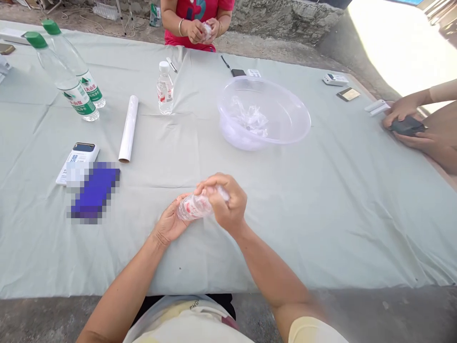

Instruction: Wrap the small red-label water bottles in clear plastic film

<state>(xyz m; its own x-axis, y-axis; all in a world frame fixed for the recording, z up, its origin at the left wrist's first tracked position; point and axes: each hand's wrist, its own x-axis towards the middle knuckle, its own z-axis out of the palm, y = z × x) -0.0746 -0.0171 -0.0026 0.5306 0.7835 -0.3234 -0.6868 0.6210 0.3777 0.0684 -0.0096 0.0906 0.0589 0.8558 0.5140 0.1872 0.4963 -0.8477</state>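
Note:
A small clear plastic bottle (194,207) with a red and white label lies tilted between my hands, above the near part of the cloth. My left hand (174,219) cups its base from below and the left side. Around the upper end, my right hand (228,202) is closed, with the fingers curled over it. Something clear and shiny, perhaps plastic film, shows at that end; the cap is hidden. Farther off stands a similar bottle (164,90) with a white cap. A roll of plastic film (128,129) lies to the left of it.
A translucent purple basin (264,138) holds crumpled film (250,116). Two large green-capped bottles (76,93) stand at left, near a white power bank (80,155) and a blurred-out blue item (95,193). Across the cloth-covered table (321,200), one person's hands (203,31) work; another's hands (407,126) hold something dark.

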